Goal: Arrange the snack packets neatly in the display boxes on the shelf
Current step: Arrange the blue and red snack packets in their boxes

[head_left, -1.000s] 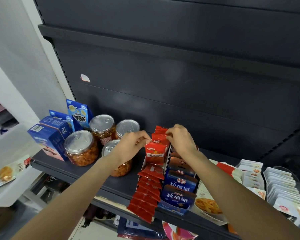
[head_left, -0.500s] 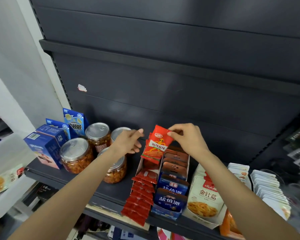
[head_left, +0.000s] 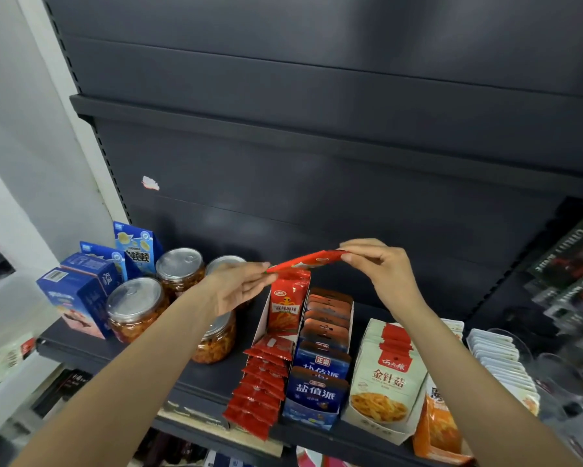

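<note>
- Step in hand (my read): one red packet (head_left: 308, 259) is lifted out and held flat above the back end of the red-packet display box (head_left: 262, 323), prob. being turned before it goes back into the row.
- Right hand (head_left: 382, 267): grip narrow, thumb + fingers pinching the packet's right end.
- Left hand (head_left: 237, 286): fingers nearly straight, tips at the packet's left end; can't tell if it's a real pinch or just a steadying touch.
- Packet's long axis runs roughly left-right, along the shelf's back edge, right end a bit higher. Seen almost edge-on, so which face is up is unclear.
- Just below it an upright red packet (head_left: 286, 303) stands at the box's back, print facing the front edge; more red packets (head_left: 259, 385) lie overlapped, spilling over the shelf (head_left: 141, 362) front edge.
- Next move calls for: rotate the packet so the long axis is vertical, print facing front, then slot it by the upright one without knocking that over.
- Blue packets (head_left: 320, 375) in the box to the right look already in order.
</note>
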